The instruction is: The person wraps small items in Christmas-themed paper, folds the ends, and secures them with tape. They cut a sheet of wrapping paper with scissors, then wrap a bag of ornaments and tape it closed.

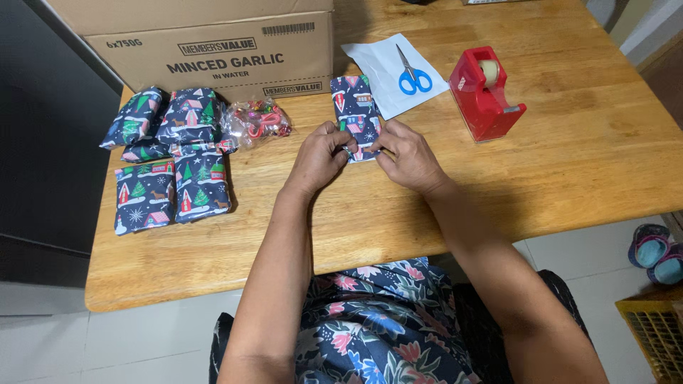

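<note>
Head view: left hand point(318, 158) and right hand point(407, 158) both pinch the near end of a small wrapped parcel point(355, 110), fingers curled shut on its paper, at table point(569, 163) centre. Scissors point(410, 73) at 1 o'clock from parcel; red tape dispenser point(486, 92) at 3; wrapped stack point(169, 160) at 9.

Smooth wooden table point(569, 163); glossy red plastic tape dispenser point(484, 96); seemingly paper-wrapped parcel point(353, 107).

home | wooden table point(583, 156) | tiled floor point(583, 249) (sandals point(654, 252) beside it)
</note>
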